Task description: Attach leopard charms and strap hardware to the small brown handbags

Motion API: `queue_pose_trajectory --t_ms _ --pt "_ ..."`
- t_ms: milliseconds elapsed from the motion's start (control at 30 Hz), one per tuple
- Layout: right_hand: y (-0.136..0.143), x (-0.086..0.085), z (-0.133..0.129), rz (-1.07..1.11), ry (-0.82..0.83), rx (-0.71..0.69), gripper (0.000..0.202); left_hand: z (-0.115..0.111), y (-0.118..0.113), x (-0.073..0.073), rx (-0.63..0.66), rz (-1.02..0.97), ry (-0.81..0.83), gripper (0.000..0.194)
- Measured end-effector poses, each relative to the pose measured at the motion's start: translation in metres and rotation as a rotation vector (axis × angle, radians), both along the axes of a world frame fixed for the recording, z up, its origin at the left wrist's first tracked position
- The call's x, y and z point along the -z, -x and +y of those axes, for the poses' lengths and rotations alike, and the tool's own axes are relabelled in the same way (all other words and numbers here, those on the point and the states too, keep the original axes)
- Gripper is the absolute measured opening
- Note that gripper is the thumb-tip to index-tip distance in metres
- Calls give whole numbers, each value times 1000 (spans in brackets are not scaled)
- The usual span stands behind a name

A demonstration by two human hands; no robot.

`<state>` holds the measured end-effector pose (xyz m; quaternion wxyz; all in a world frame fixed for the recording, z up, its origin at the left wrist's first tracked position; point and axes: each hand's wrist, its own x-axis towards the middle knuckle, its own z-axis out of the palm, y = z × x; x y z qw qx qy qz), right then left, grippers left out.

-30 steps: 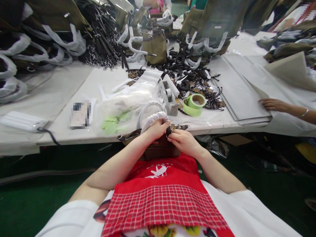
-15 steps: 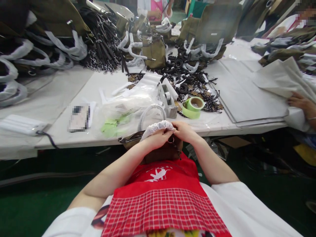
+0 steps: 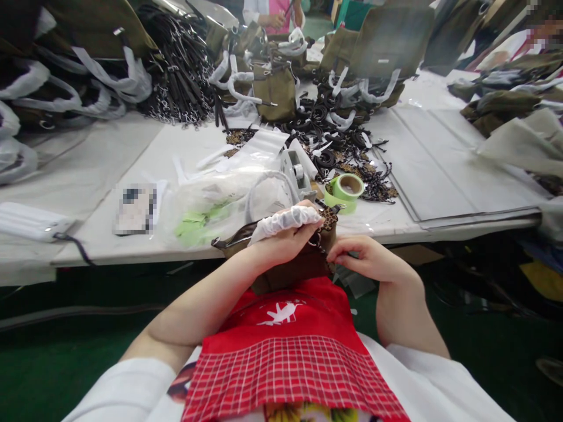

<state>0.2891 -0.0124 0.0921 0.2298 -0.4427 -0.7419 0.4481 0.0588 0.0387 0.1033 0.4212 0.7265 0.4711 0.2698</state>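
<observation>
At the edge of the table (image 3: 105, 176), here's the brown bag (image 3: 285, 272): left hand (image 3: 285, 243) curled around its white-wrapped handle (image 3: 284, 223), right hand (image 3: 365, 256) by its right side, fingers half-bent, can't tell if they're gripping.

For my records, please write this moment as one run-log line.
left hand: grips white-wrapped handle | right hand: at end of brown bag | green tape roll: on table
</observation>
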Motion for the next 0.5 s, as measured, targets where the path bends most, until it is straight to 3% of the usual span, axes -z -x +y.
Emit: queue_pose_trajectory --t_ms 33,100,167,267,367,500 --pt "-3 -5 -3 26 -35 31 14 1 -3 -3 80 -7 -43 30" --pt "-7 -8 -3 102 -164 246 12 3 -12 1 214 21 -98 33" --pt "-10 0 3 122 -300 452 13 1 -20 16 282 109 -65 31" --pt "-13 28 18 -96 -411 582 22 -10 -27 50 384 162 5 29" --pt "-15 60 29 -336 -274 578 35 -26 -17 72 479 132 -13 38" --pt "-17 84 31 -305 -34 405 33 -39 15 72 624 108 44 22"
